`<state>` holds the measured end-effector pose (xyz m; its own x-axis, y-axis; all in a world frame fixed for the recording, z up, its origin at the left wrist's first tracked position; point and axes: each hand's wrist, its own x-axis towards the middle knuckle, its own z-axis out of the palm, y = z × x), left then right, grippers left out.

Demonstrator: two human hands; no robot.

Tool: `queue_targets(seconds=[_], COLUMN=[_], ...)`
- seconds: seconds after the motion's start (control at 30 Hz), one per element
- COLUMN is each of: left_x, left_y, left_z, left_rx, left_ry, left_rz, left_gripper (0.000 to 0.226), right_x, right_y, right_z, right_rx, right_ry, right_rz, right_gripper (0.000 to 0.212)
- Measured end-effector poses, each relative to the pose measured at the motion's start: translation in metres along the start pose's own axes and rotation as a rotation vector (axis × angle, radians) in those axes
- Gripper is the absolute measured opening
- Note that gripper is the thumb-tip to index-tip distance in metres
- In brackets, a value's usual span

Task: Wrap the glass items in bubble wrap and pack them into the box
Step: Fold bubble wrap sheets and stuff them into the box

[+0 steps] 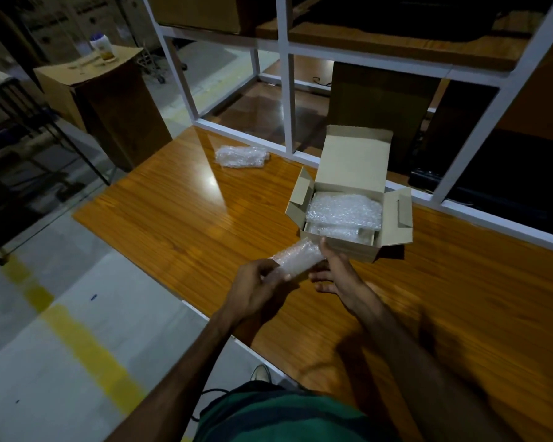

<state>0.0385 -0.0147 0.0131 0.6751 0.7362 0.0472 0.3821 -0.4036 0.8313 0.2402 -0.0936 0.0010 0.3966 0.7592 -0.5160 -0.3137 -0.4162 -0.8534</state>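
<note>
holding a bubble-wrapped item (296,257) just below centre of the frame, your left hand (258,287) curls its fingers round the nearer end of the roll, while your right hand (332,272) lies mostly flat and relaxed beside the far end, thumb raised against the wrap, not gripping it. the roll hovers over the wooden table (179,218), just beside the near wall of the cardboard box (348,250), which sits right of centre with its lid standing up at the back and its side flaps turned out. inside the box lie bubble-wrapped bundles (344,212), filling most of the visible floor; you cannot tell what is in them. another bubble-wrap bundle (240,156) rests on the table toward upper centre, well apart from the box. at upper left, a brown carton (109,100) stands on the floor with a white-capped bottle (98,43) on top.
</note>
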Motion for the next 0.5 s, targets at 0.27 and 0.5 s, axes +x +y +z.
queue_targets(seconds=[0.27, 0.5], left_x=[0.016, 0.027], left_y=[-0.008, -0.027], left_z=[-0.016, -0.043], left_rx=[-0.455, -0.427], left_ry=[-0.046, 0.172], left_rz=[-0.287, -0.355], left_gripper=[0.042, 0.030], right_x=[-0.006, 0.006], right_y=[-0.004, 0.001], right_z=[0.008, 0.013], right_rx=[0.177, -0.287], right_ry=[-0.228, 0.058], right_rz=[0.010, -0.028], right_gripper=[0.084, 0.022])
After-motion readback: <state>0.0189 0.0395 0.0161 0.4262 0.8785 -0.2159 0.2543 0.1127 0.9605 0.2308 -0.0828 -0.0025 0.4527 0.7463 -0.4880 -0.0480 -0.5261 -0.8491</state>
